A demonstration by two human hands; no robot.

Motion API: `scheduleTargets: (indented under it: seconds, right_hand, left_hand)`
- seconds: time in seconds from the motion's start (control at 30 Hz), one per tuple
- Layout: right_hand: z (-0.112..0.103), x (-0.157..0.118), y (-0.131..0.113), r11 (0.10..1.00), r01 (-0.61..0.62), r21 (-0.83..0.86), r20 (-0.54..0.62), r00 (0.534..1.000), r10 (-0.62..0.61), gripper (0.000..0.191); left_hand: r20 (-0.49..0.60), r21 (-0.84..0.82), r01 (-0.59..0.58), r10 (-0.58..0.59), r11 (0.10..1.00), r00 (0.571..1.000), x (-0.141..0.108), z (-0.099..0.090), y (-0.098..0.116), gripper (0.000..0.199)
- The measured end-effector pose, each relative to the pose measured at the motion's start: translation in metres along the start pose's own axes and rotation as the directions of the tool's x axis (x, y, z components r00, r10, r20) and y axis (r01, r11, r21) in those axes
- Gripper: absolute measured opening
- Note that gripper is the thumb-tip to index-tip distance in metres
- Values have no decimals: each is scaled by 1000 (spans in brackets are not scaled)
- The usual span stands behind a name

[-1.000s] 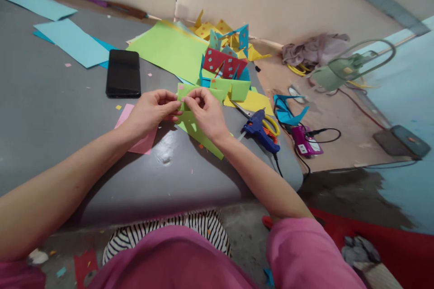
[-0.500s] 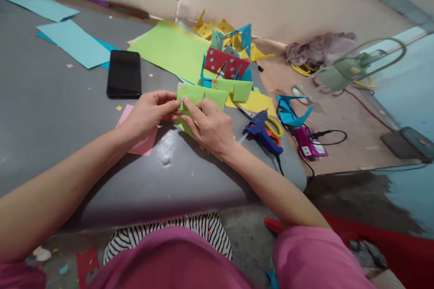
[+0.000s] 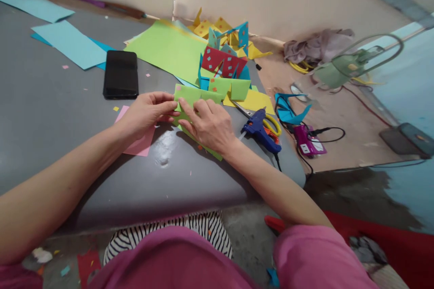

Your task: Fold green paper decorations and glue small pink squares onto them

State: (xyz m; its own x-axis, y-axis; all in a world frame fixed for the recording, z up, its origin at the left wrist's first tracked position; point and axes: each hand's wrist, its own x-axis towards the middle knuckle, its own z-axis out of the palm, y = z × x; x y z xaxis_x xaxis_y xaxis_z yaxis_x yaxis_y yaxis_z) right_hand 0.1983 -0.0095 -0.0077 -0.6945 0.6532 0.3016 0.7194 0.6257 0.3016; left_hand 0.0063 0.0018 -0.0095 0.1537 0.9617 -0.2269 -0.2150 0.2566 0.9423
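Light green folded paper strip [image 3: 190, 93]: in front of us at the left fingertips, above another light green paper piece [image 3: 217, 154] that lies on the smooth grey desk [image 3: 68, 113]

Left hand [image 3: 147, 112]: thumb and index clamped on the left edge of the strip, at the same spot as a second ago

Right hand [image 3: 210, 123]: index stretched out with its tip on the strip near the left end, thumb apart from it and lower down, the other fingers curled; a second ago our thumb and index were drawn together there, and half a second ago they had already spread

Small pink paper square [image 3: 178, 87]: in the upper left corner of the strip, unchanged; half a second ago a second pink spot showed at our right fingertip, but we cannot tell how it sits now

Meaning for the work: we judge that a pinching touch has given way to pressing with one fingertip while the left hand steadies the strip

Light pink paper sheet [image 3: 140, 143]: flat on the desk, partly behind our left arm, not moved

Blue glue gun [image 3: 260, 130]: beside the yellow-handled scissors [image 3: 274, 125], to the right of our hands, both lying as they lay

Black rectangular phone [image 3: 121, 74]: on the desk beyond our left hand, likewise unmoved
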Motion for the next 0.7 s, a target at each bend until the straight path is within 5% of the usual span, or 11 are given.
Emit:
scheduleTargets:
  seconds: [0.23,0.5,0.6,0.7]
  right_hand:
    - [1,2,12,999,14,41,-9,1000,-13,53]
    - [1,1,13,878,-207,432,-162,940,301,38]
    - [1,-1,12,813,-267,517,-83,930,358,41]
    - [-1,-1,12,629,-400,667,103,885,454,41]
  left_hand:
    - [22,-4,32,-32,999,999,2,-3,1,11]
    - [-27,-27,27,-28,999,999,1,1,1,10]
    - [-46,-28,7,-8,1000,999,2,0,0,10]
    - [-57,-28,14,-15,1000,998,2,0,0,10]
